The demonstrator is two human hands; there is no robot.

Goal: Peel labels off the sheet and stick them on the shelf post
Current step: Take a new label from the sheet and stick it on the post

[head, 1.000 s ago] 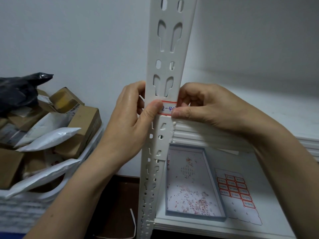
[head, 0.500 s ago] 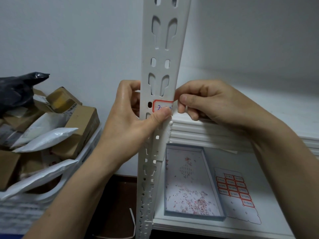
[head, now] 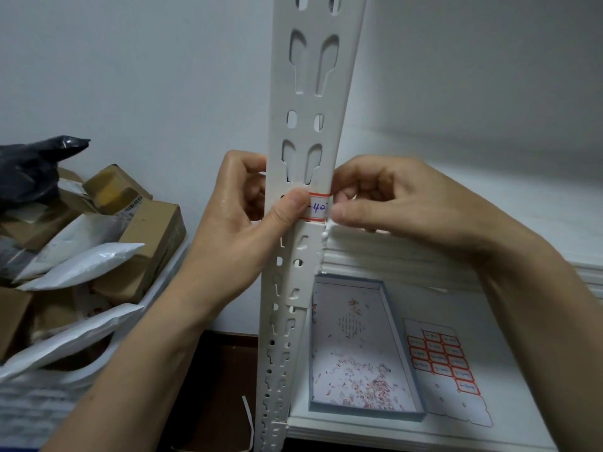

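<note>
A white slotted shelf post [head: 313, 93] stands upright in the middle of the view. A red-bordered label [head: 318, 207] with blue handwriting lies across its front face at hand height. My left hand [head: 235, 230] wraps the post from the left, its thumb pressed on the label's left half. My right hand [head: 408, 207] is curled at the post's right edge, with its thumb and fingertips at the label's right end. The label sheet [head: 447, 363], with several red-bordered labels left on it, lies flat on the lower shelf at the right.
A shallow grey box lid [head: 401, 350] strewn with red paper bits lies on the lower white shelf [head: 509, 402] beside the sheet. An upper shelf board [head: 489, 243] runs right from the post. Cardboard parcels and white mailers [head: 98, 256] are piled at the left.
My left thumb has slid up and left across the label, and now covers its left part. My right fingers stay at the label's right end. The view has shifted slightly.
</note>
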